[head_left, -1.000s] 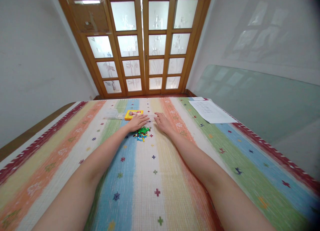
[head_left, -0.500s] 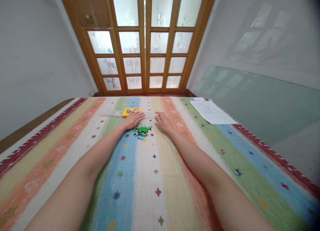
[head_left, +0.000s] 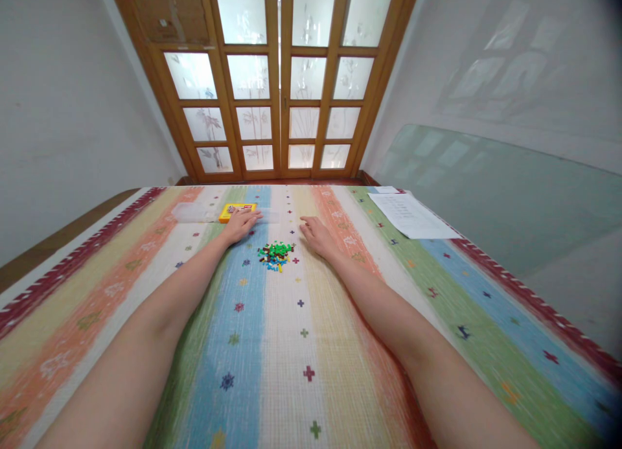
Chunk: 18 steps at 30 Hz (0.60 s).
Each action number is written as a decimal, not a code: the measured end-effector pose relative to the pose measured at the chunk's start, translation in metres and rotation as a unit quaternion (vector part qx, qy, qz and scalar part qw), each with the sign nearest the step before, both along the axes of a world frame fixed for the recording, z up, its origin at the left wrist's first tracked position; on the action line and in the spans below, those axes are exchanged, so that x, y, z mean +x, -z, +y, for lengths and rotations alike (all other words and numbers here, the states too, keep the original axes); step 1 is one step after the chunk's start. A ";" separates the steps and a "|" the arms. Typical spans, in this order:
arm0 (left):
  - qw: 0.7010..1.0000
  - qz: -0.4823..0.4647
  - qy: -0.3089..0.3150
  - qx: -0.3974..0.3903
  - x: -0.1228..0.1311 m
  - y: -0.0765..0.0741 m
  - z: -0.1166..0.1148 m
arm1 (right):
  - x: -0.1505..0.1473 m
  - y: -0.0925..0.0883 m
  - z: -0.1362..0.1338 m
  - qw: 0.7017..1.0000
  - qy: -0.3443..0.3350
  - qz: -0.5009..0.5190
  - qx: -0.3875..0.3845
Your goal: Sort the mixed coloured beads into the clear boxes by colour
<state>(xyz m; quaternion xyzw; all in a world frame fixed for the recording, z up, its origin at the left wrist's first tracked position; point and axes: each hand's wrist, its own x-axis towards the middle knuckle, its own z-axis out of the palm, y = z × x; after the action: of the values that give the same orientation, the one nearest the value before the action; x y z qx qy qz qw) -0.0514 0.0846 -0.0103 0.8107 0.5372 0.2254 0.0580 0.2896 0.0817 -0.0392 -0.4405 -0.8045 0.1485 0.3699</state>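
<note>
A small heap of tiny coloured pieces point(head_left: 275, 254), mostly green, lies on the striped cloth between my two hands. My left hand point(head_left: 239, 225) lies flat with fingers stretched out, its fingertips touching a small yellow box point(head_left: 232, 211) and a clear plastic bag point(head_left: 194, 212) beside it. My right hand point(head_left: 315, 234) rests palm down on the cloth to the right of the heap, fingers out, holding nothing.
The striped, patterned cloth point(head_left: 272, 345) covers the whole table. A white printed sheet of paper point(head_left: 409, 217) lies at the far right. Wooden glazed doors point(head_left: 272, 80) stand beyond the table's far edge. A glass pane point(head_left: 500, 196) leans on the right wall.
My left hand has slid left and away from the heap, pushing the yellow box and the clear bag leftward. My right hand has stayed put.
</note>
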 end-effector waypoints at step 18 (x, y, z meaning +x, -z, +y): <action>0.997 0.072 -0.009 0.037 0.138 0.006 -0.126 | -0.003 0.004 0.010 0.998 0.019 0.058 -0.009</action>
<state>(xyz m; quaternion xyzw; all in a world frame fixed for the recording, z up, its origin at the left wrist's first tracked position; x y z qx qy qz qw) 0.0866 -0.0412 -0.0163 0.8216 0.5386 0.1864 -0.0130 0.2869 0.0921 -0.0428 -0.4494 -0.7717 0.1740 0.4150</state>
